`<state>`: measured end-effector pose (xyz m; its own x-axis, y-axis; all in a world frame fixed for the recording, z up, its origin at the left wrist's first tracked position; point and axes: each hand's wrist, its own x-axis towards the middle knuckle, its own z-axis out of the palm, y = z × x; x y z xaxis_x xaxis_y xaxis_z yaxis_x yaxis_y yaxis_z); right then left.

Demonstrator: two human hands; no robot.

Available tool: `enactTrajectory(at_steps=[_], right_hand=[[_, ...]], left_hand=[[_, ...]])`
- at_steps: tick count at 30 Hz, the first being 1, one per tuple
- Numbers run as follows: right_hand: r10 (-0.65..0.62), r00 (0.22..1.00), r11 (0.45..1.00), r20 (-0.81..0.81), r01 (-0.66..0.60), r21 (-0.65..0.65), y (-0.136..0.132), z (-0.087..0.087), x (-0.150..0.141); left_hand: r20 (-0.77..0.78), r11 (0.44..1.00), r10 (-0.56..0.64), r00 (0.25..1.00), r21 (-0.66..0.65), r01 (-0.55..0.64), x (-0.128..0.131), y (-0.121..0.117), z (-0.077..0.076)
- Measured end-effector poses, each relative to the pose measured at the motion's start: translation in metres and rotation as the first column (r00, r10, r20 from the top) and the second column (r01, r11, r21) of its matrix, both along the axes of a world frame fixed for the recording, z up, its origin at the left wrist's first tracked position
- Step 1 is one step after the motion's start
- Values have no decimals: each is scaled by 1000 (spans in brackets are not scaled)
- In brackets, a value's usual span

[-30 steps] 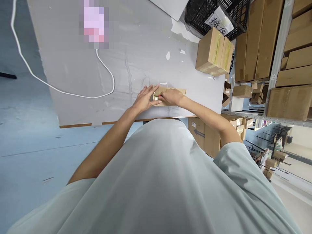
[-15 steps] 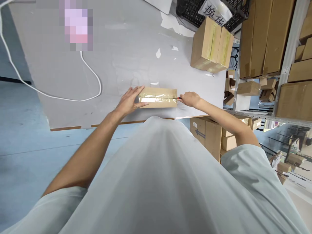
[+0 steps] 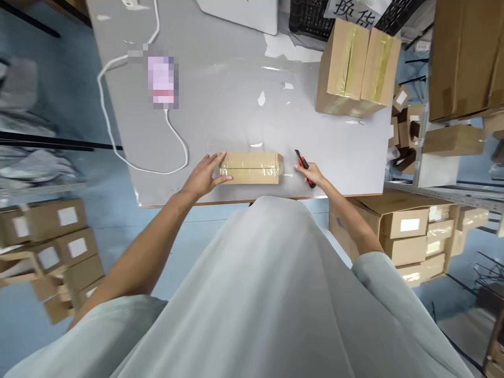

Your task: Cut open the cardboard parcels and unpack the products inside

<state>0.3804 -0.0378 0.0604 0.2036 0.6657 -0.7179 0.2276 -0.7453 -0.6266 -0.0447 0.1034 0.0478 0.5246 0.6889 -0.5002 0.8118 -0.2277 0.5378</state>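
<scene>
A long, narrow cardboard box [image 3: 252, 176] lies near the front edge of the grey table, with shiny clear tape across its top. A dark lengthwise line runs along the middle of that tape. My left hand [image 3: 202, 176] grips the box's left end, fingers at the far side and thumb at the near side. To the right of the box, apart from it, my right hand [image 3: 312, 173] is closed around a red and black utility knife [image 3: 302, 160]. The knife's tip points away from me and slightly left.
Two taped cartons [image 3: 348, 68] stand at the back right, beside a black crate [image 3: 311, 21]. A white cable [image 3: 185, 149] loops over the table's left side to a blurred pink item [image 3: 162, 79]. Paper scraps [image 3: 261, 98] lie mid-table. Stacked boxes [image 3: 409, 226] sit below right.
My right hand has drawn the knife away from the box's right end and turned it to point away from me. My left hand stays on the box. The camera view has shifted.
</scene>
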Motion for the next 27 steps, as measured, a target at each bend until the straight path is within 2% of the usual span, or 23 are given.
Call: enactTrajectory(at_steps=[3, 5, 7, 10, 13, 16, 19, 22, 25, 27], right_hand=[[-193, 960, 981, -203, 186, -54, 0, -28, -58], [-265, 923, 964, -279, 257, -67, 1, -33, -87], [-316, 896, 947, -312, 319, -41, 1, -29, -101], [-352, 897, 925, -267, 378, 51, -2, -7, -93], [-333, 934, 913, -130, 354, 202, -8, 29, -61], [-263, 961, 921, 80, 226, 317, -12, 66, -28], [-174, 921, 942, 348, 53, 330, -14, 87, -15], [-81, 847, 963, 525, -70, 262, -17, 90, -18], [-45, 821, 973, 570, -92, 211, -22, 89, -26], [-39, 808, 974, 588, -100, 202, -25, 89, -30]], left_hand=[[-64, 1000, 1, 998, 26, 1, -11, 7, 9], [-92, 999, 29, 995, 30, -27, -19, 12, 13], [-89, 997, 80, 993, 2, -80, -23, 16, 15], [14, 981, 170, 985, -95, -168, -14, 13, 7], [198, 943, 257, 946, -267, -200, 21, -3, -12], [349, 881, 348, 870, -440, -176, 76, -25, -32], [415, 843, 400, 817, -517, -150, 125, -39, -39], [432, 870, 430, 793, -434, -235, 147, -40, -28], [473, 883, 463, 750, -321, -343, 147, -35, -1], [492, 888, 458, 740, -290, -357, 145, -34, 21]])
